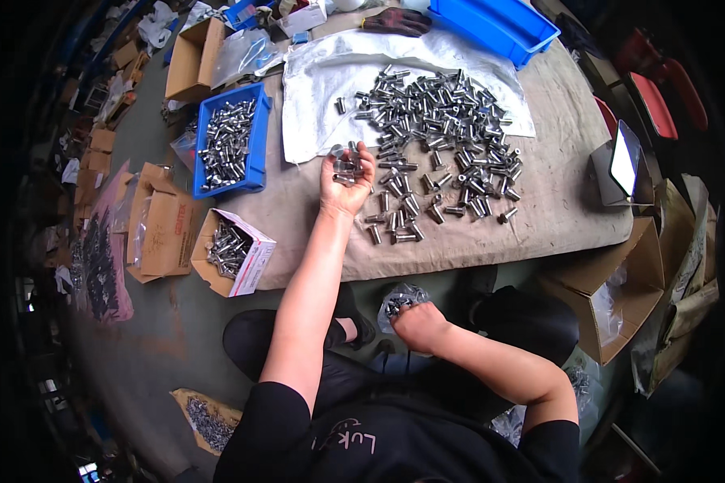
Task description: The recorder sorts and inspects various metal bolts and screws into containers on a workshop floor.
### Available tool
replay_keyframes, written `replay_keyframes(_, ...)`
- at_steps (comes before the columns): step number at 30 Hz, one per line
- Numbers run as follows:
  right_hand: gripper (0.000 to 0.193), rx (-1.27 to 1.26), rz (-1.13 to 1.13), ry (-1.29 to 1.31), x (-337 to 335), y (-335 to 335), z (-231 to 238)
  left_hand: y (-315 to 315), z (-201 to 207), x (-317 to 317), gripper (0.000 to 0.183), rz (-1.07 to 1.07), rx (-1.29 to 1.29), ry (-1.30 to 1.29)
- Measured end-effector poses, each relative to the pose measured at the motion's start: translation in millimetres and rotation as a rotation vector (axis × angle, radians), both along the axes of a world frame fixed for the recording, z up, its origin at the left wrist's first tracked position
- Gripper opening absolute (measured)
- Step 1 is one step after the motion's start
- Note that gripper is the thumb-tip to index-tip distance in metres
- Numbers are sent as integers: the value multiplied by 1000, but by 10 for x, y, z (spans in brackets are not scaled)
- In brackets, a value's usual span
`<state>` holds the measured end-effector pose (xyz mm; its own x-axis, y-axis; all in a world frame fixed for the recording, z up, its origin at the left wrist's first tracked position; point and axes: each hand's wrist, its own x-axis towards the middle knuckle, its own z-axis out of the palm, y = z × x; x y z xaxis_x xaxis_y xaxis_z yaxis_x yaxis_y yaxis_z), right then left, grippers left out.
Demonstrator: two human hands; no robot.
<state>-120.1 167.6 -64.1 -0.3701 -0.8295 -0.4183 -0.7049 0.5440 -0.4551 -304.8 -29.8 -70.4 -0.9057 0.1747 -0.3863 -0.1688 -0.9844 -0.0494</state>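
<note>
My left hand (348, 183) is raised over the front of the cloth-covered table, palm up. Its fingers curl round several shiny metal cylinder parts (347, 167). Lower down, my right hand (421, 326) dips its curled fingers into a clear plastic bag (388, 312) of small dark metal pieces (404, 297), held between my knees. The bag's contents hide the fingertips, so what they grip cannot be made out. Beyond my left hand, a loose heap of headed metal cylinder parts (443, 121) spreads over a white sheet (314, 80) and the beige cloth (568, 169).
Left of the heap stands a blue bin (258, 161) of metal parts, with an open carton (254, 262) of more below it. Another blue bin (499, 28) and a dark glove (396, 22) lie at the back. At right are a propped tablet (624, 161) and a cardboard box (620, 290).
</note>
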Motion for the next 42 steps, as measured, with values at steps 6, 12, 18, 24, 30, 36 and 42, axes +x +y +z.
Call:
replay_keyframes(6,15,-59,-88,91,-190,-4,32,-89,29,407,34,-289,-20,206)
replay_keyframes(12,25,-668,-713,-349,-568,-18,428,42,394,1189,33,-311,-45,183)
replay_keyframes(18,31,-1014,-964,-947,-549,-139,513,280,604,1802,29,-231,-186,99)
replay_keyframes(24,17,-1228,-891,-1119,-310,-275,614,357,623,2098,28,-156,-286,27)
replay_keyframes(30,14,-1317,-834,-1032,-174,-344,674,260,691,2261,23,-45,-339,10)
replay_keyframes(36,14,-1246,-820,-1159,-165,-329,684,124,745,2440,15,-54,-562,-30)
replay_keyframes(42,20,-960,-725,-1219,-185,-285,774,274,959,2495,17,-60,-1053,-28)
